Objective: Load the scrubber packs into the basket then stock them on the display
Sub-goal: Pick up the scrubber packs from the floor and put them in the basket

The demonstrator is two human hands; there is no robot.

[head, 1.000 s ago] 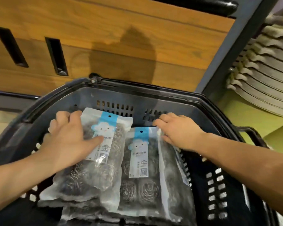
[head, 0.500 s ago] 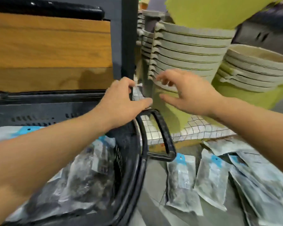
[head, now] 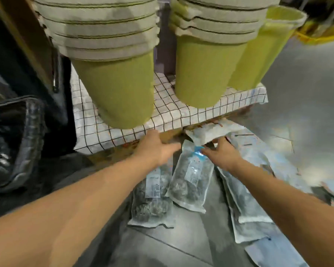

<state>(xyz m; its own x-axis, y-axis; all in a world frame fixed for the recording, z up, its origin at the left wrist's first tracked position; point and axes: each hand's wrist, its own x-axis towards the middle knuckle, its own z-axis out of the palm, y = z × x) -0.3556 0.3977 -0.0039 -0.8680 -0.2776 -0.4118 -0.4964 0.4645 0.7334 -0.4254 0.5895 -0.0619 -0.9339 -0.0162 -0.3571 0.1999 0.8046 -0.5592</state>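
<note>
Right grip [head: 221, 156] touching scrubber pack [head: 191, 178], grey floor [head: 181, 247]

Three stacks of green, beige-rimmed bins [head: 116, 89] stand on a checked cloth [head: 174, 114]. Shiny grey floor [head: 307, 83] lies to their right.

Your left grip [head: 156, 149] and right grip [head: 221, 154] flank the blue top of a scrubber pack [head: 191, 178] lying on the floor [head: 181, 243]; the basket [head: 14, 141] sits at nine o'clock.
</note>
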